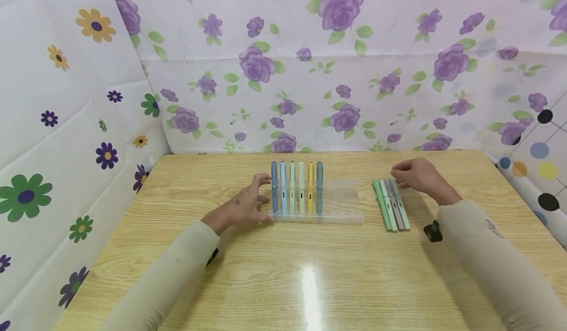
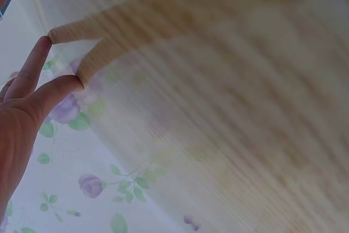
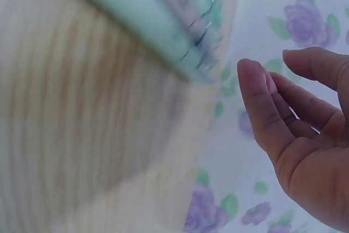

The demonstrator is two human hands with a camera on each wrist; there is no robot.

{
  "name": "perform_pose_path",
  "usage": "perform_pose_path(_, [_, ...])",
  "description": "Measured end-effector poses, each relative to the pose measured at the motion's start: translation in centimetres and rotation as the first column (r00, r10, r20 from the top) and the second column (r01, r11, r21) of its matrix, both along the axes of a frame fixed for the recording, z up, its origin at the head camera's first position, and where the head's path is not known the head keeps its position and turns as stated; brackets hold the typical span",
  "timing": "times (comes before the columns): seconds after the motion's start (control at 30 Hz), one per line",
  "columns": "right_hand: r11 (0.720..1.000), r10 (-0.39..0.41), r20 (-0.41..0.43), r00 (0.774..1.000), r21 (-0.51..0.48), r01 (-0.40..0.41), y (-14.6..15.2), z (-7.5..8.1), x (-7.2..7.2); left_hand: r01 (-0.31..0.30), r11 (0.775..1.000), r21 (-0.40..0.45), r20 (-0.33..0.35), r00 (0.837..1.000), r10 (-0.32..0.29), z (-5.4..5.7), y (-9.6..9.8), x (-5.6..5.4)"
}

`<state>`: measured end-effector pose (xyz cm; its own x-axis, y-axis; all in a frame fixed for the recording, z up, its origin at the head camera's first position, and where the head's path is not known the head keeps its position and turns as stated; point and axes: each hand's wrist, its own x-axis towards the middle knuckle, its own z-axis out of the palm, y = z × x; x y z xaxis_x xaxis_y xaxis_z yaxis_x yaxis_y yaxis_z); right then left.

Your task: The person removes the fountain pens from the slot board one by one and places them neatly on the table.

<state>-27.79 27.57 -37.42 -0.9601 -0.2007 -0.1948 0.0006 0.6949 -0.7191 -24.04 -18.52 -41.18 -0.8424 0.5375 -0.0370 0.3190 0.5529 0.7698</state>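
Observation:
A clear plastic pen stand (image 1: 341,213) holds several upright capped pens on its left part: a dark blue pen (image 1: 274,188), light blue, pale green, a yellow pen (image 1: 310,188) and a teal pen (image 1: 319,188). My left hand (image 1: 241,205) spans the stand's left end, thumb at the front corner and index finger toward the back; the left wrist view shows two fingertips (image 2: 79,83) at the tabletop. Loose green and mauve-grey pens (image 1: 392,208) lie side by side right of the stand. Beyond their far ends hovers my right hand (image 1: 414,174), thumb and fingers apart around nothing.
The wooden table (image 1: 266,272) ends at a flowered cloth (image 1: 310,99) behind it. Another patterned cloth (image 1: 66,124) hangs at the left. A small black item (image 1: 433,231) shows beside the right sleeve.

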Motion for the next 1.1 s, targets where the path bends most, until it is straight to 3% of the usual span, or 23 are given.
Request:
perform_pose_path(0.6, [0.982, 0.106, -0.098, 0.99, -0.145, -0.119, -7.1, 2.5, 0.4, -0.005, 1.0, -0.004, 0.001, 1.0, 0.005, -0.1, -0.1, 0.0])
perform_pose_path(1.1, [0.97, 0.137, -0.109, 0.985, -0.185, -0.155, -11.1, 2.9, 0.4, -0.007, 1.0, 0.003, 0.007, 1.0, 0.007, -0.1, -0.1, 0.0])
